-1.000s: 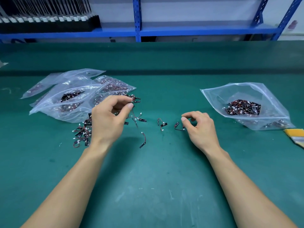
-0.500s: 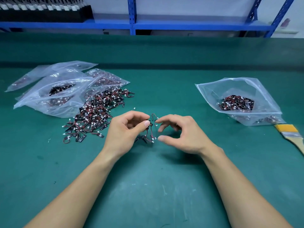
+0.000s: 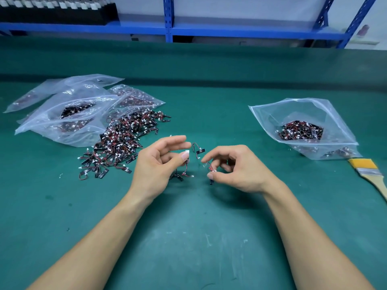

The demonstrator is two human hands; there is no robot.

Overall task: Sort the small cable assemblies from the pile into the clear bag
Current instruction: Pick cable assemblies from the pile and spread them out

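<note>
The green work mat [image 3: 192,237] fills the view, with a blue shelf rack [image 3: 168,19] behind it. At far left lies a heap of filled plastic bags [image 3: 69,109]. The open clear bag [image 3: 326,114], holding a clump of cable assemblies, sits well to the right of the right hand [image 3: 236,168]. The pile of loose cable assemblies [image 3: 123,141] spreads just left of the left hand [image 3: 157,166], which pinches a small bunch of assemblies [image 3: 184,173] between thumb and a curled finger, its other fingers extended. The right hand pinches 1 red-wired assembly [image 3: 211,170] between thumb and forefinger. A single assembly [image 3: 198,150] lies between the 2 hands' fingertips. A paintbrush [image 3: 368,170] rests beside the clear bag.
</note>
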